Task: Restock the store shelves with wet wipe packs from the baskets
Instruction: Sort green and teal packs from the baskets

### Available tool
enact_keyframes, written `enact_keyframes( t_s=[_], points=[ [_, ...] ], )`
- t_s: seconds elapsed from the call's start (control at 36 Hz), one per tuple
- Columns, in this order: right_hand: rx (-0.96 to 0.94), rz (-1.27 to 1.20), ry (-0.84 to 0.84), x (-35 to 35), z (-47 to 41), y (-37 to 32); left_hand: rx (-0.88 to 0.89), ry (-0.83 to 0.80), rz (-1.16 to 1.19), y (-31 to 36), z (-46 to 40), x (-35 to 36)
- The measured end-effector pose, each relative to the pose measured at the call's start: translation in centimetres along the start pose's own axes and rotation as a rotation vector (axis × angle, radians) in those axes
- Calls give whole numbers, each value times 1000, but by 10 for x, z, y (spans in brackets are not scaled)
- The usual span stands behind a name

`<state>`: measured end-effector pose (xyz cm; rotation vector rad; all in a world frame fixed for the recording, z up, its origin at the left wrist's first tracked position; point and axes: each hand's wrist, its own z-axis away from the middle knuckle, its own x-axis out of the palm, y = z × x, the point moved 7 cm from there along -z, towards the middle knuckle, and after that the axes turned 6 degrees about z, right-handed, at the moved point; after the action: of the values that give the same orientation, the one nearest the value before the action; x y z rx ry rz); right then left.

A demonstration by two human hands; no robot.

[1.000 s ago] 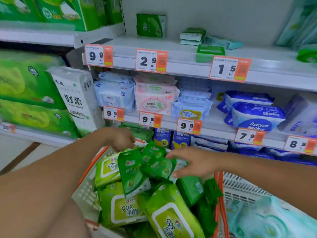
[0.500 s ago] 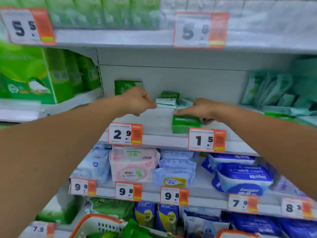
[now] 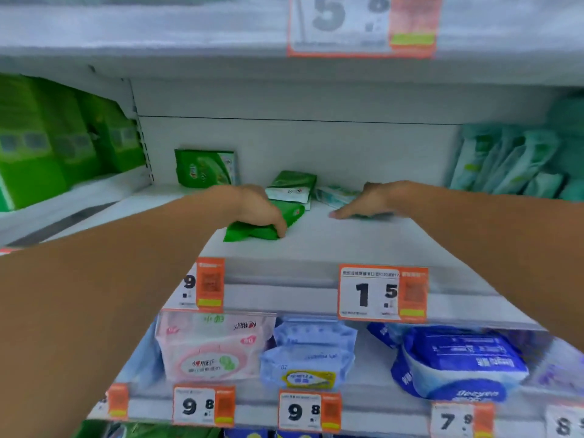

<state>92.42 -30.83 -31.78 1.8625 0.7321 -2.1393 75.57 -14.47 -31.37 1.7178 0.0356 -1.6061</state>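
left hand [image 3: 259, 210]: fingers are curling over a green pack [image 3: 249, 230], hiding its middle
right hand [image 3: 368, 202]: is covering a pack beneath, identity unclear
top price tag [image 3: 363, 23]: is blurring, cut by the edge
far-right teal packs [image 3: 512, 162]: print unreadable

head view | faces forward at shelf [image 3: 316, 245] | close (arm's reach) | single view

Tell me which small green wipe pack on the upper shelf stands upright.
The green wipe pack against the back wall, far left, stands upright. The stacked green-and-white packs and the pack under the left hand lie flat.
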Motion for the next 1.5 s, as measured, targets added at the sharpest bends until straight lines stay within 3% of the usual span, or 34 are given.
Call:
enact_keyframes(
  t_s=[0.11, 0.19, 0.33, 0.39, 0.5, 0.72, 0.89, 1.03, 1.31, 1.5],
  points=[
    [1, -164, 89, -2, -9, 20, -67, -82, 108, -17, 5, -2],
    [-72, -157, 120, -8, 0, 26, -26, -16, 146, -20, 14, -10],
    [-368, -41, 602, -55, 77, 29, 258, 250, 357, -1, 50, -42],
    [-423, 26, 601, -55, 108, 32, 326, 285, 427, 6, 72, -48],
    [-438, 3, 473, -37, 141, 45, 403, 203, 437, 20, 117, -37],
    [-585, -249, 816, -39, 253, 51, 378, 217, 805, 5, 185, -6],
    [-596, -348, 981, -12, 316, 70, 780, 668, 388, -11, 251, -12],
    [-730, -260, 1047, -2, 352, 71, 1062, 844, 49, -22, 282, 14],
    [-959, -80, 967, 39, 387, 48, 1179, 802, -17, -30, 297, 36],
    [-869, -110, 831, 59, 383, 74, 1193, 672, 45, -29, 282, 68]
  ],
)
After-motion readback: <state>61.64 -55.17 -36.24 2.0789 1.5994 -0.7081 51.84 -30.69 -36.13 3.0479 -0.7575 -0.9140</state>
